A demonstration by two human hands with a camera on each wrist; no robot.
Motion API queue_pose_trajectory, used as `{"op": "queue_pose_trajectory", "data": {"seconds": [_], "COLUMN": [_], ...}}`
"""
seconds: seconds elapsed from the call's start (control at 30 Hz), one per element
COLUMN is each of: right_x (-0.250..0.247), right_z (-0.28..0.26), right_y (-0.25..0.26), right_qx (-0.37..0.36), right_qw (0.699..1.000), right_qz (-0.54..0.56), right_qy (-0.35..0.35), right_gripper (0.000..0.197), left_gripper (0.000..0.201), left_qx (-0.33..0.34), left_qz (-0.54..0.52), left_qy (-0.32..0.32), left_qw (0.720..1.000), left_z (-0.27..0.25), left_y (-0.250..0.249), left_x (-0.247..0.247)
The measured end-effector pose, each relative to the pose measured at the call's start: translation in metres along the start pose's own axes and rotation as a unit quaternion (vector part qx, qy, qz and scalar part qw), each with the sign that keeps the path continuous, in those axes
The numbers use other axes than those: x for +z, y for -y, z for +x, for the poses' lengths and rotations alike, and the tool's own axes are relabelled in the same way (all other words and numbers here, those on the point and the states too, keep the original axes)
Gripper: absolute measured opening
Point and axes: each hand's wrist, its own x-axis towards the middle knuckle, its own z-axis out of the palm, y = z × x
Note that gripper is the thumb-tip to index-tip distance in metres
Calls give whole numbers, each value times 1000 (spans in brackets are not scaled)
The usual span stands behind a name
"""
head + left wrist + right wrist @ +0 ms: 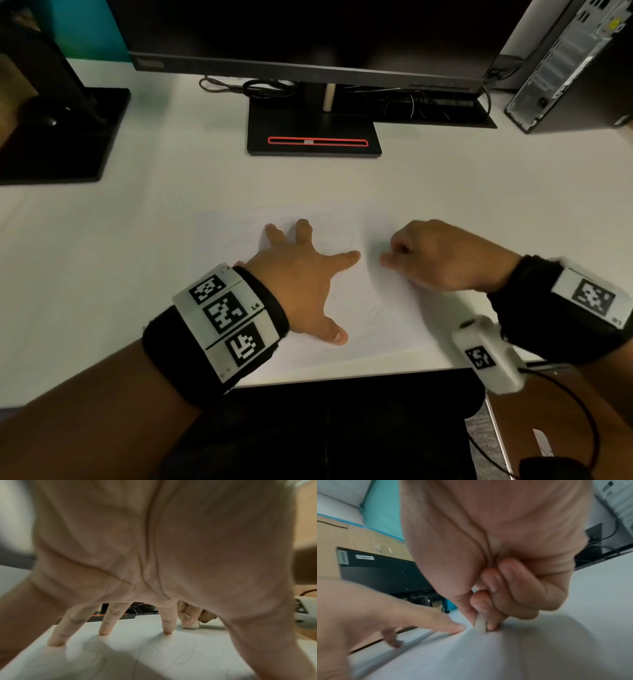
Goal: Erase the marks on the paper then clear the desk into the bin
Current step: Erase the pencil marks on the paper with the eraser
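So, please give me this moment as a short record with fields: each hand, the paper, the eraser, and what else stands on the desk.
left hand: fingers spread, pressing the paper flat
right hand: pinches the eraser against the sheet
eraser: white, tip on the paper
paper: white sheet near the front edge of the desk, faint pencil marks remain
desk: white
monitor stand: behind the paper
computer tower: far right
bin: not in view

The paper [370, 308] lies on the desk [137, 240] before the monitor stand [313, 132], hands on it.
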Motion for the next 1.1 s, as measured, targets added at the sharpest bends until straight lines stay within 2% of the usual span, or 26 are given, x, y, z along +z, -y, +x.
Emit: {"op": "queue_pose_trajectory", "data": {"seconds": [0.1, 0.27, 0.4, 0.53, 0.67, 0.73, 0.83, 0.97, 1.03, 1.1], "right_x": [9, -2, 7, -3, 8, 5, -2, 11, 9, 1], "right_z": [-6, 3, -3, 4, -1, 1, 7, 1, 2, 7], "right_y": [10, 0, 10, 4, 13, 12, 8, 16, 16, 12], "right_qx": [-41, 2, -44, -4, -54, -44, -13, -60, -52, -25], "right_qw": [998, 1000, 997, 1000, 997, 997, 1000, 997, 997, 999], "right_qz": [-12, 9, -5, 5, -8, 0, 12, 2, 4, 7], "right_qy": [49, 6, 58, 17, 52, 55, 18, 43, 49, 23], "right_gripper": [44, 45, 45, 45, 44, 44, 46, 44, 45, 46], "left_gripper": [113, 112, 113, 113, 113, 113, 113, 113, 113, 113], "left_qx": [1, -2, -2, -3, -2, -2, -3, -4, -4, -4], "left_qz": [-5, -1, -5, -1, -4, -2, -1, -4, -1, 1], "left_qy": [-2, 1, 0, -2, -4, -5, -3, -2, -3, 1], "left_qw": [1000, 1000, 1000, 1000, 1000, 1000, 1000, 1000, 1000, 1000], "left_z": [0, -1, 0, 0, 1, 2, 1, 2, 2, 2], "left_y": [1, -1, -1, 0, 0, 0, 0, -1, -1, -1], "left_x": [0, 0, 0, 1, 1, 1, 1, 1, 1, 0]}}
